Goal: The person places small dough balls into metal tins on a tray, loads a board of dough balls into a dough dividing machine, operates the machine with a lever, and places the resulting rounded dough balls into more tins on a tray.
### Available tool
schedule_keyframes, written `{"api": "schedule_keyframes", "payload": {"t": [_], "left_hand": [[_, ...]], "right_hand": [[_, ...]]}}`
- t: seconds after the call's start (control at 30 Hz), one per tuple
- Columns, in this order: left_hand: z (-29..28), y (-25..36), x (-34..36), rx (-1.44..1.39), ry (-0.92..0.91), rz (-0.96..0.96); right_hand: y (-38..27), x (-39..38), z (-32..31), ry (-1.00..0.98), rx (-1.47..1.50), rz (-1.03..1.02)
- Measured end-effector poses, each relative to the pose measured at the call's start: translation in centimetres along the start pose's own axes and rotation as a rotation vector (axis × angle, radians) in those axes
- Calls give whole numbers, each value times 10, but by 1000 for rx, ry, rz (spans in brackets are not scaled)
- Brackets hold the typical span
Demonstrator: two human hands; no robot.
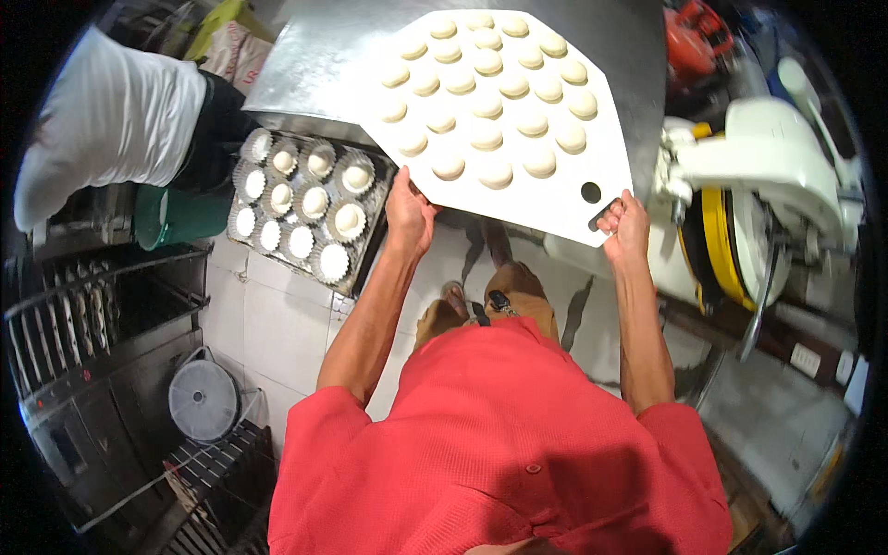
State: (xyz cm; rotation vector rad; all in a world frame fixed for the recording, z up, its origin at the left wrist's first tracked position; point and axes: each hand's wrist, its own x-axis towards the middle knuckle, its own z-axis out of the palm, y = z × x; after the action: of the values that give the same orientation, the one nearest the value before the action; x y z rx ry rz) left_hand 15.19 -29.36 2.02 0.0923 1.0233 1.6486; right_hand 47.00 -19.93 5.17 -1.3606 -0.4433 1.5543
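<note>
Both my hands hold a large white board (pixel 555 199) with cut corners over the near part of a metal table. Rows of round, pale dough balls (pixel 487 104) are spread across it. My left hand (pixel 410 213) is closed on its near left edge, thumb on top and the other fingers partly hidden. At the near right corner, my right hand (pixel 626 227) grips the board through a slot beside a round hole. Left of my left hand is a dark baking tray (pixel 371 233) of fluted cups (pixel 330 262); several cups hold a dough ball (pixel 350 220).
The metal table (pixel 319 65) extends beyond the board. A white machine (pixel 772 153) with a yellow ring stands at right. Another person (pixel 116 116) in a white top is at left, near a green bin (pixel 176 217). A dark rack (pixel 102 310) and round-topped stool (pixel 203 400) stand lower left.
</note>
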Motion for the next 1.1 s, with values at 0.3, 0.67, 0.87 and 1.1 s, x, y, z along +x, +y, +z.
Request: {"api": "schedule_keyframes", "payload": {"t": [0.3,0.67,0.87,1.1], "left_hand": [[27,67,68,634,322,-82],[19,111,168,1437,710,772],[17,132,182,1293,578,379],[15,123,152,259,330,470]], "right_hand": [[-56,144,116,-293,-269,23],[-43,136,258,-1297,-1299,-1009],[-37,131,266,-1251,-1504,-908],[-37,131,263,-1255,-1471,-679]]}}
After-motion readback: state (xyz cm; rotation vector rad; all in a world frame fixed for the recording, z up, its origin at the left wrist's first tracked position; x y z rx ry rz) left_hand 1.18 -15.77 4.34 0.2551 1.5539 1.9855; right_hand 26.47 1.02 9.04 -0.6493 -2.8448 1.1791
